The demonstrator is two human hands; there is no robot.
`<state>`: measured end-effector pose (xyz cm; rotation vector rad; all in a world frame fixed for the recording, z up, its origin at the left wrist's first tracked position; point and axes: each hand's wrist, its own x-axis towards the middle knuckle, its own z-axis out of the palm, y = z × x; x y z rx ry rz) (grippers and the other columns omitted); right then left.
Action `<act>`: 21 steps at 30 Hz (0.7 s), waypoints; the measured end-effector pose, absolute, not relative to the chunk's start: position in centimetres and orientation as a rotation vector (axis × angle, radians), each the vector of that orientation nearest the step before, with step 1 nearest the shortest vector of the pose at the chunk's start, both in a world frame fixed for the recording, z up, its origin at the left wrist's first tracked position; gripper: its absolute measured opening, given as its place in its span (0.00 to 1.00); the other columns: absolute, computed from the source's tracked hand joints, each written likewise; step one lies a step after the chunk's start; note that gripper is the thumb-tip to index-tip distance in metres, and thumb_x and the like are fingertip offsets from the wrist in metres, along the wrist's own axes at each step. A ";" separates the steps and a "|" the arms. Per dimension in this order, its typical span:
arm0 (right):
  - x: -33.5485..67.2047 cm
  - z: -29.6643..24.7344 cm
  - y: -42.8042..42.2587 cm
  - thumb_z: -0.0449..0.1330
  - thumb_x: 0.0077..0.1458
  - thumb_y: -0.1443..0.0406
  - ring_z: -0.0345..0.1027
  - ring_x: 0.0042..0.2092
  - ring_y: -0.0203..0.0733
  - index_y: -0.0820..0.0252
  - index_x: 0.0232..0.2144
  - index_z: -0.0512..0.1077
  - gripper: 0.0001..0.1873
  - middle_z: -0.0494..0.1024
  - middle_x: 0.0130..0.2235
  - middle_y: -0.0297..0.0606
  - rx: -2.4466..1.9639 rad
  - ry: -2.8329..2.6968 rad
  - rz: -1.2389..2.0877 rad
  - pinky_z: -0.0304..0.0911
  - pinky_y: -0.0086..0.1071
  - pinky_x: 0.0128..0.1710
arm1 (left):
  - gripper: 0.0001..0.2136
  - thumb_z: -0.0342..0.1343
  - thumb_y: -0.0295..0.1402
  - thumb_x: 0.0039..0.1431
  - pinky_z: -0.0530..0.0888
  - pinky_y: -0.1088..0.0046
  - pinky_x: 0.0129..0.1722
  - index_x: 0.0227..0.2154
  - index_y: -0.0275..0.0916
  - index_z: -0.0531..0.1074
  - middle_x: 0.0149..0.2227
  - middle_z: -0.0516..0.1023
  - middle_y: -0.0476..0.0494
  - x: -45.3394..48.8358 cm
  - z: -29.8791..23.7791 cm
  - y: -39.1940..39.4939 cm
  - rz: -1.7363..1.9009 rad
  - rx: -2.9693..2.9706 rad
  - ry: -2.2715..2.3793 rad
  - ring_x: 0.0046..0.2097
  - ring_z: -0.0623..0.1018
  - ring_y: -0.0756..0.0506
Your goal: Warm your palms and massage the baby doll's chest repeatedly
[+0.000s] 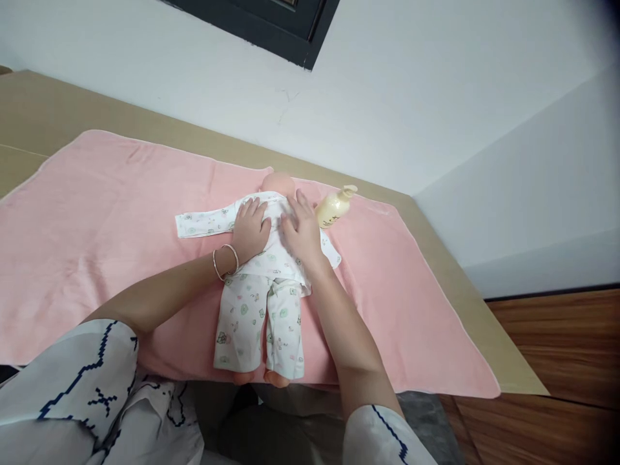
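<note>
Two bare hands lie side by side on the chest of a baby doll (264, 290) at the centre of the frame. The left hand (250, 227), with thin bangles (225, 261) at its wrist, and the right hand (303, 229) are both spread open, palms down on the doll's printed white top, gripping nothing that can be seen. The doll lies lengthwise on a pink towel (97, 226) that covers most of a beige table (465, 258), its head toward the white wall at the top and its bare feet at the towel's lower edge, close to the person's lap. One empty-looking sleeve stretches out flat to the left. A pale yellow pump bottle (333, 208) lies tilted just beside the right hand's fingertips, near the doll's shoulder. The likeliest trouble, as I judge it, is that bottle: a sideways sweep of the right hand could knock it rolling across the towel toward the table's far edge. With the feet so near the lower edge, a tug toward the person could also slide the doll off.
</note>
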<state>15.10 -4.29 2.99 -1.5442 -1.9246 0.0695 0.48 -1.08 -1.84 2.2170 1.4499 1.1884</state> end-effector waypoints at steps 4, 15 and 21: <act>14.7 2.2 -4.2 0.49 0.66 0.59 0.44 0.74 0.55 0.60 0.65 0.63 0.28 0.56 0.71 0.46 -1.661 -1.994 0.144 0.39 0.60 0.72 | 0.23 0.42 0.32 0.67 0.59 0.50 0.71 0.60 0.28 0.69 0.66 0.67 0.30 0.4 -1.9 -1.1 1.204 2.277 1.415 0.69 0.63 0.34; 13.4 3.0 -4.9 0.48 0.67 0.62 0.55 0.70 0.57 0.73 0.64 0.63 0.28 0.62 0.67 0.59 -1.768 -1.961 0.012 0.55 0.48 0.69 | 0.24 0.46 0.34 0.63 0.57 0.49 0.71 0.58 0.27 0.71 0.64 0.69 0.29 -0.1 0.3 -0.3 1.090 2.208 1.358 0.69 0.63 0.33; 15.2 5.2 -4.4 0.53 0.63 0.63 0.59 0.69 0.50 0.69 0.61 0.68 0.27 0.66 0.66 0.50 -1.602 -1.850 0.178 0.57 0.41 0.69 | 0.20 0.49 0.34 0.60 0.59 0.52 0.71 0.51 0.32 0.76 0.61 0.73 0.33 2.0 5.4 0.4 1.301 2.009 1.179 0.66 0.67 0.36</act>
